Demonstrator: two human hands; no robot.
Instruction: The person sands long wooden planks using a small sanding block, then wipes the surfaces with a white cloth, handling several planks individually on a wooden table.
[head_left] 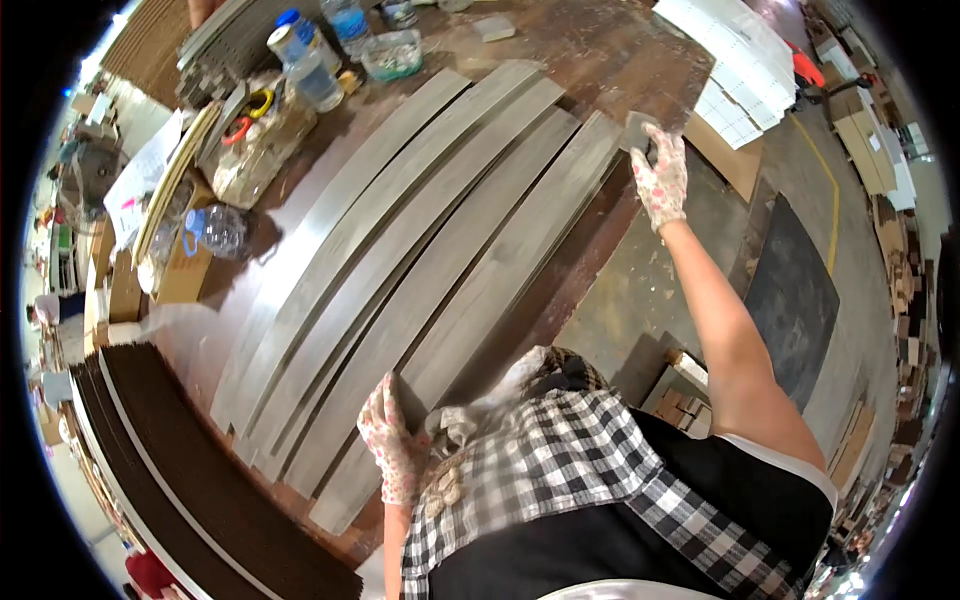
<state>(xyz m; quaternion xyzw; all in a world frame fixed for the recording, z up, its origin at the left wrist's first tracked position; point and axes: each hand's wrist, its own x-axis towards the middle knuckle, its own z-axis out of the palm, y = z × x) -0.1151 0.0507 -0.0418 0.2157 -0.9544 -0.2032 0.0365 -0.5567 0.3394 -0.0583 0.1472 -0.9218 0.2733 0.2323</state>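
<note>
Several long grey wood-grain planks [440,250] lie side by side on a brown worktable, curved by the lens. At the far end of the nearest plank [530,235], my right hand [662,180], in a white glove with pink dots, is closed on a small grey flat pad [636,131]. The pad's exact kind is unclear. My left hand [388,440], gloved alike, rests at that plank's near end with its fingers stretched along the surface. A dark patch beside those fingers may be shadow. Grey cloth [456,426] bunches next to the left hand, against my checked apron [540,450].
Water bottles [312,75], a clear tub [391,54] and tape rolls [240,128] crowd the table's back left. A large jug [216,230] lies below them. Dark stacked panels [190,480] stand at lower left; white boxes [735,65] are stacked at far right.
</note>
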